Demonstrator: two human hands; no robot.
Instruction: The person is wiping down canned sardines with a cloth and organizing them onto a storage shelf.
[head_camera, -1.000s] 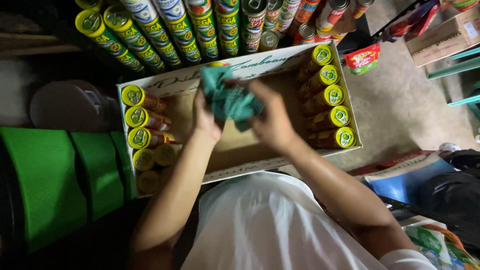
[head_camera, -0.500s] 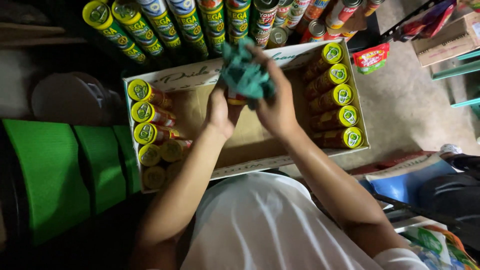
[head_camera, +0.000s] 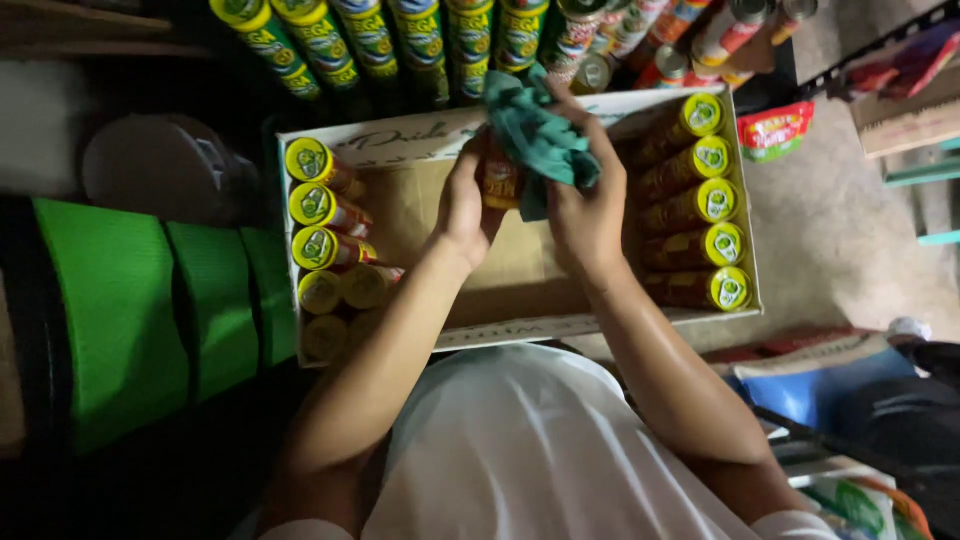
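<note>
The left hand is wrapped around a small red can. Its fingers are shut tight on the can and hold it up above the box. The right hand is just beside the left hand, on the other side of the can. It grips a green cloth, bunched up in its fingers. The cloth sits on top of the can and touches it, and it covers the can's top end.

Under both hands is the bare brown floor of the box. To the left of the left hand, a row of cans lies along the box wall, with yellow lids facing up. A few more cans lie below them, closer to the person's arm. To the right of the right hand, another row of cans lies on its side along the other wall, yellow and green lids pointing out.

Past the fingertips, beyond the far edge of the box, more cans stand packed together. Far off to the left of the left hand are green rolls.
</note>
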